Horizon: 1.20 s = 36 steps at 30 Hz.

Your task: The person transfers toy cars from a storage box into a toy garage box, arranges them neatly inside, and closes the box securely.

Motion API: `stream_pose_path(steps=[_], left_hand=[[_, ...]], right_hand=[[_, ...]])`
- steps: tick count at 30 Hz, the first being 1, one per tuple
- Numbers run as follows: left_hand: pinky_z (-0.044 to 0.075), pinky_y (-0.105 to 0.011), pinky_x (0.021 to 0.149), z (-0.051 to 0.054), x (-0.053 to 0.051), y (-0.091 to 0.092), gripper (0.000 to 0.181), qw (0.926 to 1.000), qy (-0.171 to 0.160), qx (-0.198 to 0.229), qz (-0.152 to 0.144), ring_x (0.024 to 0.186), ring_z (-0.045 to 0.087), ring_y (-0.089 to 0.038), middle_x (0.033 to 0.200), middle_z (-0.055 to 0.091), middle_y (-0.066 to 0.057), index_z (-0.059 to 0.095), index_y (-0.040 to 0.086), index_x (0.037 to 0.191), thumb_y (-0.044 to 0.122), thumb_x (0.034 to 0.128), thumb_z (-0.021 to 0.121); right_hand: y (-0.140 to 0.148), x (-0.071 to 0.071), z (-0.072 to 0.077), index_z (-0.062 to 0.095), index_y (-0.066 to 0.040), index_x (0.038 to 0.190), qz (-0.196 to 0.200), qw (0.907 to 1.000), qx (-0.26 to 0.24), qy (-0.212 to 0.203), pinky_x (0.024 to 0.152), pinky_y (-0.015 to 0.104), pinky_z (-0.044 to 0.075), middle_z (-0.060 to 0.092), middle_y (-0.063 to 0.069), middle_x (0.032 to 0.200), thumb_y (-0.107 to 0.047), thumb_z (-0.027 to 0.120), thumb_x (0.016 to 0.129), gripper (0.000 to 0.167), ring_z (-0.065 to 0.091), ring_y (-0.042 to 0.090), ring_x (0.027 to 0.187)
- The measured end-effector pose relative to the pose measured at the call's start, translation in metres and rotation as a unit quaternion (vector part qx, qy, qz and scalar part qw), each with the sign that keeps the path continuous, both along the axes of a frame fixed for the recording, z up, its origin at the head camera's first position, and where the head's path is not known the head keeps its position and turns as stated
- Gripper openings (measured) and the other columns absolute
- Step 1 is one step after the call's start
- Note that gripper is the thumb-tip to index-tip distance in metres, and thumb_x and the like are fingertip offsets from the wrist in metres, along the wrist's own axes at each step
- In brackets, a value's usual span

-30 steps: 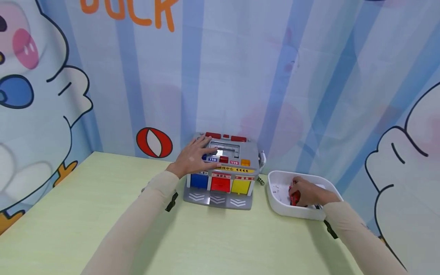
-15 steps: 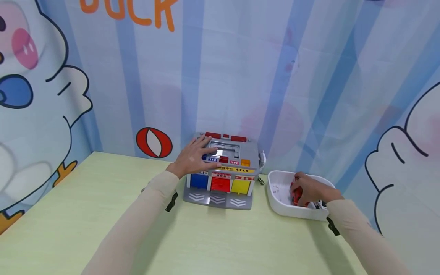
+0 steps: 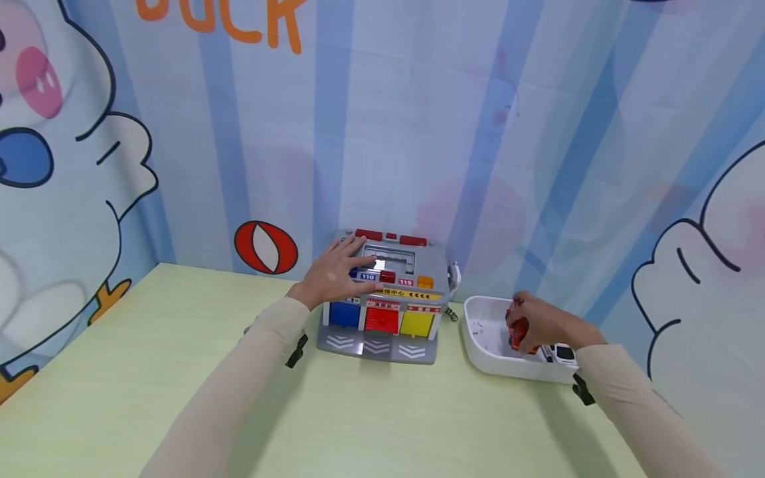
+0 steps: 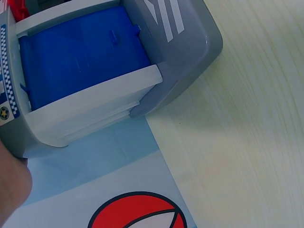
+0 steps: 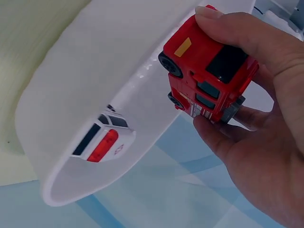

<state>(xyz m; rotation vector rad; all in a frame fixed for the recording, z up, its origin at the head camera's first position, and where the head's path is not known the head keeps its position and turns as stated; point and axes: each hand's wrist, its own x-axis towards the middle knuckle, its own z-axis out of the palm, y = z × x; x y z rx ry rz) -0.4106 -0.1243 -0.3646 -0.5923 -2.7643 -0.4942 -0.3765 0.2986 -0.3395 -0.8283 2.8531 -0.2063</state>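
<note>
My left hand lies with spread fingers on the roof of a grey toy garage. The garage has blue, red and yellow doors along its front, all down. In the left wrist view its blue door shows up close, with a bit of my left hand at the edge. Over at the right, my right hand pinches a red toy fire truck between thumb and fingers. The truck is tilted, over the white bin. Inside that bin sits a white toy ambulance with a red roof bar.
A small dark coil lies between garage and bin. The pale wooden table runs up to a striped cartoon curtain, which hangs right behind the garage and the bin.
My right hand has lifted slightly and shifted a little right with the red fire truck, uncovering more of the white ambulance. The left hand stays on the garage roof.
</note>
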Motion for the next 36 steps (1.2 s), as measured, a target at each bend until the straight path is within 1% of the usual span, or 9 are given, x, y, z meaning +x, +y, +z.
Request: stream_pose_path(steps=[2,6,9,14,22,26,32,36], left_hand=[[0.006,-0.049,0.128,0.0,0.0,0.0,0.076,1.0,-0.001,0.001,-0.001,0.157,0.011,-0.028,0.167,0.024,-0.006,0.051,0.028,0.147,0.068,0.0836,0.06],[0.007,-0.05,0.127,-0.001,-0.001,0.0,0.076,1.0,0.001,0.0,0.0,0.157,0.011,-0.029,0.167,0.024,-0.006,0.051,0.028,0.147,0.068,0.0834,0.06],[0.008,-0.05,0.127,0.0,-0.001,0.0,0.075,1.0,0.002,-0.001,0.0,0.157,0.011,-0.029,0.167,0.025,-0.006,0.051,0.028,0.147,0.068,0.0836,0.06],[0.007,-0.05,0.127,0.0,0.0,0.0,0.075,1.0,0.001,-0.002,0.0,0.157,0.011,-0.029,0.167,0.025,-0.006,0.051,0.028,0.147,0.068,0.0838,0.06],[0.007,-0.05,0.127,-0.002,-0.002,-0.001,0.075,1.0,0.008,0.0,-0.001,0.157,0.012,-0.03,0.167,0.025,-0.007,0.052,0.027,0.146,0.068,0.0835,0.06],[0.007,-0.05,0.127,-0.002,-0.002,-0.001,0.075,1.0,0.007,0.0,-0.003,0.157,0.012,-0.03,0.167,0.025,-0.007,0.052,0.027,0.146,0.068,0.0837,0.06],[0.007,-0.05,0.127,-0.001,-0.002,-0.001,0.075,1.0,0.007,0.001,-0.003,0.157,0.012,-0.03,0.166,0.025,-0.007,0.052,0.027,0.146,0.067,0.0839,0.06],[0.006,-0.049,0.127,0.0,0.0,0.0,0.075,1.0,0.003,0.001,-0.002,0.157,0.012,-0.029,0.166,0.025,-0.007,0.052,0.026,0.146,0.068,0.0837,0.06]], right_hand=[[0.0,0.001,0.003,0.075,-0.009,0.107,0.003,1.0,-0.004,0.003,0.079,0.04,0.06,0.045,0.028,0.135,-0.011,0.088,0.073,0.037,0.048,0.037,0.112],[-0.003,0.006,0.009,0.075,-0.009,0.108,-0.001,1.0,-0.004,0.0,0.079,0.042,0.06,0.041,0.03,0.14,-0.01,0.088,0.072,0.038,0.046,0.04,0.116],[-0.009,0.012,0.016,0.075,-0.008,0.109,-0.004,1.0,-0.001,-0.006,0.08,0.044,0.061,0.037,0.031,0.144,-0.009,0.088,0.071,0.04,0.045,0.044,0.12],[-0.021,0.024,0.023,0.076,-0.012,0.106,0.004,0.9999,0.011,-0.004,0.077,0.042,0.062,0.04,0.03,0.143,-0.011,0.09,0.068,0.041,0.046,0.044,0.12],[-0.034,0.04,0.027,0.076,-0.018,0.105,0.016,0.9996,0.023,0.007,0.074,0.038,0.06,0.04,0.027,0.145,-0.013,0.089,0.071,0.037,0.045,0.04,0.12],[-0.04,0.048,0.029,0.076,-0.018,0.101,0.033,0.9992,0.021,0.013,0.071,0.035,0.059,0.042,0.026,0.143,-0.013,0.088,0.071,0.033,0.046,0.039,0.118],[-0.048,0.055,0.026,0.076,-0.018,0.095,0.064,0.9972,0.024,0.03,0.068,0.029,0.056,0.046,0.024,0.138,-0.012,0.086,0.071,0.027,0.047,0.035,0.116],[-0.053,0.059,0.024,0.076,-0.02,0.091,0.078,0.9958,0.026,0.04,0.071,0.03,0.056,0.046,0.025,0.139,-0.013,0.087,0.07,0.026,0.047,0.037,0.119]])
